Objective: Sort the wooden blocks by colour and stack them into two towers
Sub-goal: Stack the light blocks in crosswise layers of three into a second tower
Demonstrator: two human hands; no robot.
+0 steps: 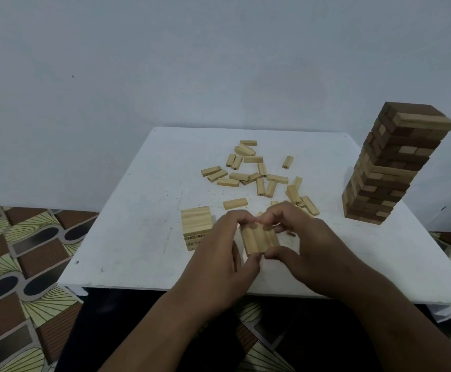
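Both hands, left hand [220,247] & right hand [303,238], pinch a row of three light blocks [259,238] between fingertips, squaring them up. Short light stack [197,228] sits just left of the left hand on the bench [138,224]. Next, prob: carry the row onto the stack crosswise, kept tight. Loose light blocks [256,173] lie beyond the hands; mixed tower [390,167] far right, unsorted.

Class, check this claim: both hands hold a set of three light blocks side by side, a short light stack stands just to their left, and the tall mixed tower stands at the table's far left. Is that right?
One detail is wrong. The head view shows the tower at the table's far right, not left. The rest holds: the left hand and right hand hold three light blocks, with the short stack to their left.
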